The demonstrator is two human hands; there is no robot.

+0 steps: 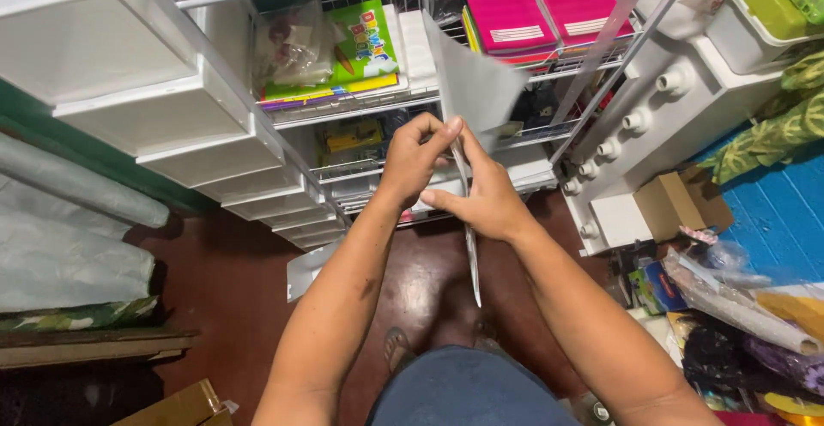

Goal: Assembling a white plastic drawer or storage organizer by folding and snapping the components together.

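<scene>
surroundings: wire shelf rack (378,104) fills the upper centre, white plastic drawers (172,126) at upper left, open cardboard box (678,203) at right, rolled sheets (77,186) at far left.
sheet: one grey paper sheet (472,83) at centre frame, long axis running from upper centre down toward the lap, seen nearly edge-on lower down.
left hand (416,160): fingers pinched shut on the sheet's edge.
right hand (489,203): closed around the sheet, just below the left.
count: two pink notebooks (541,14) at top.
</scene>
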